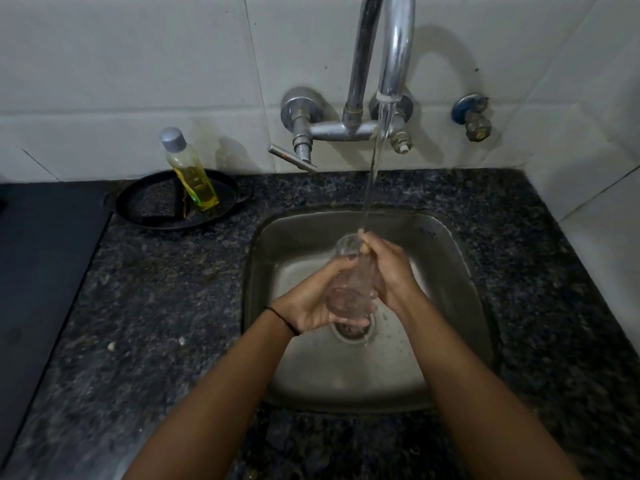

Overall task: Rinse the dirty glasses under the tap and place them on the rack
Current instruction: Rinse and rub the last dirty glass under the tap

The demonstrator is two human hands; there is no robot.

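Note:
A clear drinking glass (349, 271) is held tilted over the steel sink (446, 258), its mouth pointing up and away from me. My left hand (313, 303) cups and grips its lower body and base. My right hand (388, 268) wraps the glass's right side, with fingers at the rim. A stream of water (372, 181) falls from the chrome tap (394, 60) and lands at the rim by my right fingers. No rack is in view.
A bottle of yellow liquid (192, 174) stands in a black pan (145, 202) on the dark granite counter (156, 306) left of the sink. The tap's lever (292, 157) juts out at the back. A dark flat slab (41, 244) lies far left.

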